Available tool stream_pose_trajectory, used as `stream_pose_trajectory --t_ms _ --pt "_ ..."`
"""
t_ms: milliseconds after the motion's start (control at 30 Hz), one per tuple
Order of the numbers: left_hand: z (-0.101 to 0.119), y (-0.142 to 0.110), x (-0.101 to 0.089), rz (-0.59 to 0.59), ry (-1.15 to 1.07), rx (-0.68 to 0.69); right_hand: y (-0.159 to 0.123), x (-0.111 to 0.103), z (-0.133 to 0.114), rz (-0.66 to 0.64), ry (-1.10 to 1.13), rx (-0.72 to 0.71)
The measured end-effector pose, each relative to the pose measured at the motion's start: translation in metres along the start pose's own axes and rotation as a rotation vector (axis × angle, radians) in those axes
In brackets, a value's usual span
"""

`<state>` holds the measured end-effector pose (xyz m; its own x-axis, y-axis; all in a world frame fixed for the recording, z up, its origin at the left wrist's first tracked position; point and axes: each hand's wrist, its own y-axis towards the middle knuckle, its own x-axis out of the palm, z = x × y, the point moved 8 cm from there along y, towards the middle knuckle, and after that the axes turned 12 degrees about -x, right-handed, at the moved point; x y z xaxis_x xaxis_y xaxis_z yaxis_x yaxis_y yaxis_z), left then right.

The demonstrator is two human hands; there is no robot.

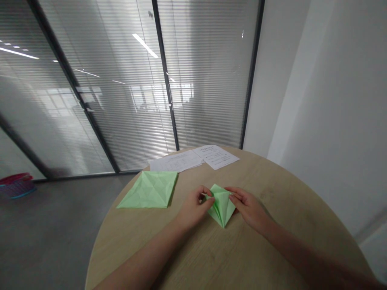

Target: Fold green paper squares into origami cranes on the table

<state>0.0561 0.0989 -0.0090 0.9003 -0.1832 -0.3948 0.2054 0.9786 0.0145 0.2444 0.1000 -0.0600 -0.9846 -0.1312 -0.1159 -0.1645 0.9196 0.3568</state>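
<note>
Both hands are closed narrowly on one item, a folded green paper (222, 203). The left hand (193, 204) has thumb and forefinger drawn close together at its left side. The right hand (249, 207) holds the right corner between thumb and fingers, thumb uppermost. How many layers each pinch takes in cannot be told.

The folded paper lies directly between the two grips, in contact with both; neither hand is noted as clearly nearer. It is kite-shaped. Its long axis runs across the line joining the hands, from a blunt end just beyond the fingertips to a sharp point on the person's side of the grip. That point is free of the fingers. Creases run down towards it.

Left of the left hand, apart from it and slightly further out, a larger creased green sheet (149, 190) lies spread on the wooden table (290, 201). Beyond the grip, near the far edge, are printed papers (216, 156), partly overlapping; their text is illegible. Outermost, a red and blue basket (17, 187) stands on the floor (78, 217), far left of the grip.
</note>
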Motion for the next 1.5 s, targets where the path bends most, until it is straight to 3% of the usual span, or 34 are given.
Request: stream_pose_trajectory --t_ms 400,633,867,1167,1500 --pt "-0.003 -0.005 0.011 -0.153 -0.078 0.015 0.0 -0.009 0.006 0.093 0.151 0.112" --pt "-0.008 0.005 0.005 -0.012 0.031 0.202 0.002 -0.004 0.002 0.044 0.065 0.048" --pt "0.005 -0.002 0.004 0.006 0.062 0.244 -0.003 0.006 0.004 -0.037 0.007 0.047" --pt "0.006 0.001 -0.001 0.078 0.073 0.206 -0.004 0.007 0.009 -0.065 0.0 0.046" --pt "0.004 0.002 -0.014 0.112 -0.001 0.018 -0.001 0.007 -0.004 -0.016 0.165 -0.029"
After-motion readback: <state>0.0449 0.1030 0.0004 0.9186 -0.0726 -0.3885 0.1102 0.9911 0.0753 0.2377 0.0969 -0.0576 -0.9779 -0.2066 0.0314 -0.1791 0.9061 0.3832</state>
